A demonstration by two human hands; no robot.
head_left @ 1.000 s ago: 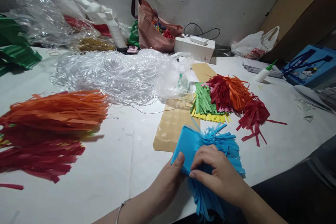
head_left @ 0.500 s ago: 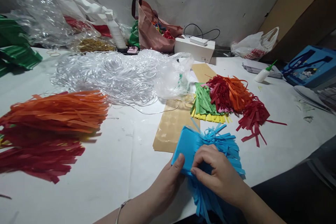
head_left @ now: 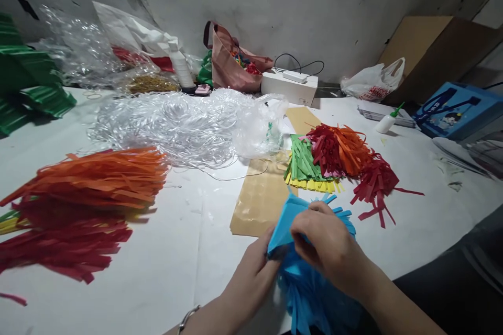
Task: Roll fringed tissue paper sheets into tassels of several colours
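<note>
Blue fringed tissue paper [head_left: 286, 220] is held up over the table's front edge, its flat uncut part at the left and its cut strips hanging right and down. My left hand [head_left: 255, 267] grips the flat part from the left and below. On the paper's right side my right hand [head_left: 324, 238] is closed with bent fingers; what its fingertips hold is hidden. Just beyond the blue paper lie brown sheets [head_left: 257, 201] and a pile of green, yellow, red and orange fringes [head_left: 338, 152].
Orange and red fringes [head_left: 98, 183] lie on the left of the white table [head_left: 176, 261]. Behind are white cords [head_left: 168, 125], a pink bag [head_left: 231, 65], a white box [head_left: 291, 87], a glue bottle [head_left: 387, 123] and a blue bag [head_left: 456, 110].
The flat part of the blue paper has tilted and shows a narrower face. My left thumb has gone lower behind it, and my right hand has turned with its knuckles up. The view has shifted slightly.
</note>
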